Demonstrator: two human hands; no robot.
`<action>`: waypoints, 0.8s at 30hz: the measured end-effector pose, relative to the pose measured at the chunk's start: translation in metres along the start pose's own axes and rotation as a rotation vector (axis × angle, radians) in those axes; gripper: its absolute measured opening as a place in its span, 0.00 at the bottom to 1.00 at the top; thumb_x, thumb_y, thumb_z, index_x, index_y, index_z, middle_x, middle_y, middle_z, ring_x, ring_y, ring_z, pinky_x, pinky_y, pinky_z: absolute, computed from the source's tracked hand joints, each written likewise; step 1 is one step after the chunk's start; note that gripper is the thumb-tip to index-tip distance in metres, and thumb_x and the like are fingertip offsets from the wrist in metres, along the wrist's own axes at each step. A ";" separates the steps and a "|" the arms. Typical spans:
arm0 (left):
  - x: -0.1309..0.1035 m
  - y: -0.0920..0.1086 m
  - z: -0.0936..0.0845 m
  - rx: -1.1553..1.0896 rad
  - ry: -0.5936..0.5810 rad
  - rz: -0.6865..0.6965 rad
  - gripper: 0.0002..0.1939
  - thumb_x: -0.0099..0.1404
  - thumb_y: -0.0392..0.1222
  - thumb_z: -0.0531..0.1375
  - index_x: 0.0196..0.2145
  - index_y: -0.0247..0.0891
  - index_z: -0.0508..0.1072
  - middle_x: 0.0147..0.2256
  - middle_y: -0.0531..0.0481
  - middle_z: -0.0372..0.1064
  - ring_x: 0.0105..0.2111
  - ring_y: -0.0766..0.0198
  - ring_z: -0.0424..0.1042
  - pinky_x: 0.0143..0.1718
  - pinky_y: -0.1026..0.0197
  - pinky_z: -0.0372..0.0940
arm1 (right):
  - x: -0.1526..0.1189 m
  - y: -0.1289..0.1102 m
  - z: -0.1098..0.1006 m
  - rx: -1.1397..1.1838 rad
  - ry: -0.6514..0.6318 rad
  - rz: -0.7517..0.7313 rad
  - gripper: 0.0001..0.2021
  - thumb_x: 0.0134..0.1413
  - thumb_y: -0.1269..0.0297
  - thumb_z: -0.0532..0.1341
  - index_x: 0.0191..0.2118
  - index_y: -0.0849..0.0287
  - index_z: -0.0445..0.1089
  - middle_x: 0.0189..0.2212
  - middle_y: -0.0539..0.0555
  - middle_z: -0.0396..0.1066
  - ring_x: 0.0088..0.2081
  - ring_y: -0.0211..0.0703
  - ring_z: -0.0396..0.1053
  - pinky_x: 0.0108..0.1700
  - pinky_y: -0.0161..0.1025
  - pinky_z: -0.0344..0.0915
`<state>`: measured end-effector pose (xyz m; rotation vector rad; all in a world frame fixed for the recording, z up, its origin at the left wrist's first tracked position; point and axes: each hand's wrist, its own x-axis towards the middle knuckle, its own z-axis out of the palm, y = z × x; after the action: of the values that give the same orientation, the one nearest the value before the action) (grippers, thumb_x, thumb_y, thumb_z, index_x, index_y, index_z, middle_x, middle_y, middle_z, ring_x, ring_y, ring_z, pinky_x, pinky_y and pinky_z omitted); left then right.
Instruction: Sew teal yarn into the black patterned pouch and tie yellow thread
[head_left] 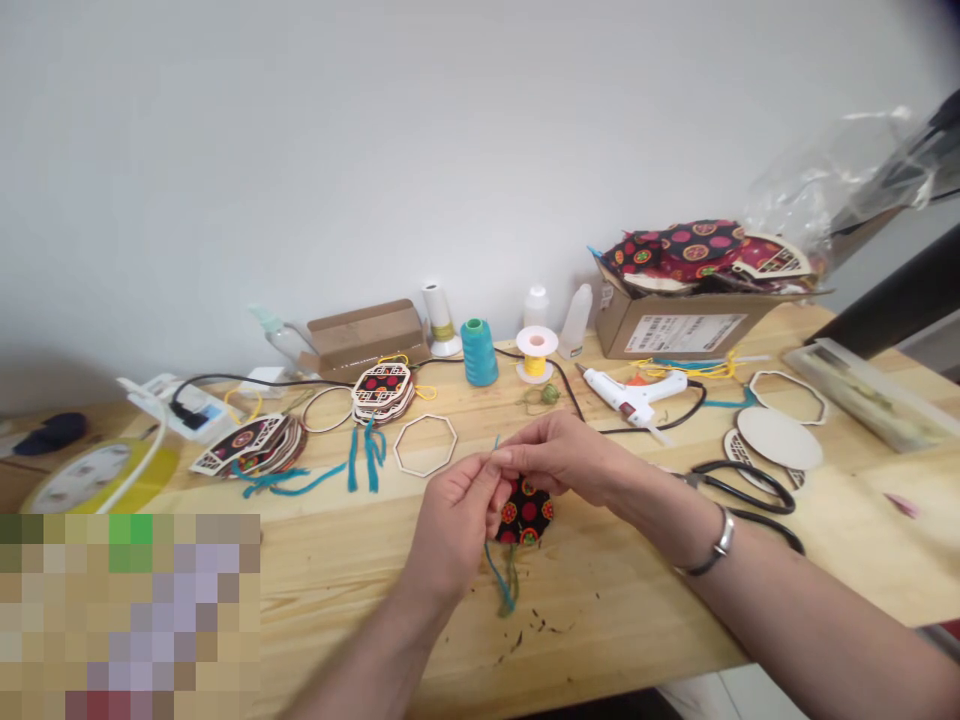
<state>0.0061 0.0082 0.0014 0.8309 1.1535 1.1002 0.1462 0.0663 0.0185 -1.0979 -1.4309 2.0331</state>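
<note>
My left hand and my right hand meet fingertip to fingertip above the table, both closed in a pinch. A short end of blue yarn pokes up between the fingertips. Just under the hands is a round piece of black fabric with red and orange circles, partly covered by the fingers. Blue and green strands hang below it towards the front. Which hand grips the yarn is hard to make out.
Behind the hands on the wooden table are a blue thread cone, a yellow spool, a glue gun and an octagonal frame. Black-handled scissors lie right; a fabric-filled box stands at back right.
</note>
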 end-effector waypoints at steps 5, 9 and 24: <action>0.000 -0.003 -0.002 0.088 -0.006 -0.025 0.15 0.58 0.48 0.58 0.21 0.34 0.66 0.16 0.59 0.53 0.14 0.76 0.48 0.15 0.70 0.42 | 0.006 0.008 0.006 0.156 0.096 -0.026 0.16 0.36 0.56 0.69 0.22 0.64 0.68 0.14 0.46 0.63 0.15 0.25 0.50 0.16 0.29 0.40; -0.001 -0.001 -0.001 0.061 -0.013 -0.046 0.14 0.58 0.47 0.58 0.21 0.34 0.65 0.16 0.59 0.54 0.14 0.76 0.47 0.15 0.70 0.41 | 0.008 0.011 0.009 0.228 0.177 -0.027 0.15 0.35 0.59 0.69 0.20 0.64 0.67 0.14 0.47 0.65 0.15 0.26 0.54 0.16 0.28 0.43; -0.002 0.003 0.006 -0.174 -0.008 -0.099 0.11 0.57 0.43 0.61 0.23 0.34 0.65 0.15 0.61 0.51 0.14 0.78 0.43 0.14 0.72 0.41 | 0.005 0.004 0.016 0.247 0.251 -0.034 0.11 0.38 0.65 0.67 0.19 0.64 0.65 0.13 0.45 0.64 0.15 0.25 0.54 0.17 0.28 0.46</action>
<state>0.0107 0.0074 0.0061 0.6355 1.0644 1.0970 0.1308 0.0595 0.0154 -1.1640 -1.0377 1.9076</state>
